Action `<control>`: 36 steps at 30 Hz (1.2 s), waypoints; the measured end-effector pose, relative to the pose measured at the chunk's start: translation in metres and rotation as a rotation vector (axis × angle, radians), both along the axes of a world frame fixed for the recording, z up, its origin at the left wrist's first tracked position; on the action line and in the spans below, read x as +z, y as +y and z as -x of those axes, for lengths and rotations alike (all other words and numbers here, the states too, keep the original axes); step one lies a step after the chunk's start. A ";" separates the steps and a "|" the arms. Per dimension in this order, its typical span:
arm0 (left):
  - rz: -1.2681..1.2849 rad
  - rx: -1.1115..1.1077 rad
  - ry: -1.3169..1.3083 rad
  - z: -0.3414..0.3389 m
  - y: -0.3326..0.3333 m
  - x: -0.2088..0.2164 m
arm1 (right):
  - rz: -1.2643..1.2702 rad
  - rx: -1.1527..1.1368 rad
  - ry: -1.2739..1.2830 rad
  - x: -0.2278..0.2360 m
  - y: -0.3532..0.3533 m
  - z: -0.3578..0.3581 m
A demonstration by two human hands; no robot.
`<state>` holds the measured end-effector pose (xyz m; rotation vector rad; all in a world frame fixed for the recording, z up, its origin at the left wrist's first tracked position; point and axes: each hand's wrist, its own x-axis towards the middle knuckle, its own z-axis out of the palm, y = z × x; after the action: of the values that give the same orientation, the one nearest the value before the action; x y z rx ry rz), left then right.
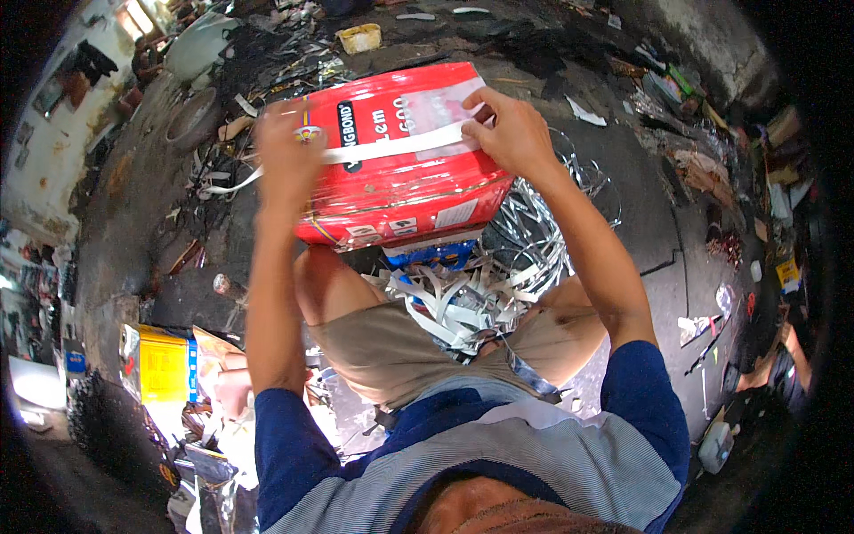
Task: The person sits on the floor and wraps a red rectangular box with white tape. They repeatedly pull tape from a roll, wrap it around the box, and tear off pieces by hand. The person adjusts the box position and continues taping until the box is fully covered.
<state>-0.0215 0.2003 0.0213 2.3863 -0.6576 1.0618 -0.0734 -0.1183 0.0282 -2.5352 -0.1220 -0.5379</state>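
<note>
A large red rectangular tin can with white patches rests tilted over my knees. A white strip runs across its top face. My left hand presses on the can's left side and grips the strip there; the strip's loose end trails off to the left. My right hand pinches the strip's other end near the can's top right corner. Under the can, a heap of white and silver offcut strips lies in my lap.
A yellow and blue tin lies on the floor at lower left. Shiny metal shavings pile up to the right of my knees. Dark, dirty floor with scrap, a round drum at upper left, litter along the right wall.
</note>
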 end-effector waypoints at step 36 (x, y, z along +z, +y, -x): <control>0.347 -0.574 0.539 -0.001 -0.164 -0.041 | -0.146 0.221 -0.127 -0.018 -0.048 0.003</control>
<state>-0.0203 0.0364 -0.0198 1.8773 -0.8015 0.2442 -0.0767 -0.1660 0.0105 -2.3095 -0.3896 -0.5956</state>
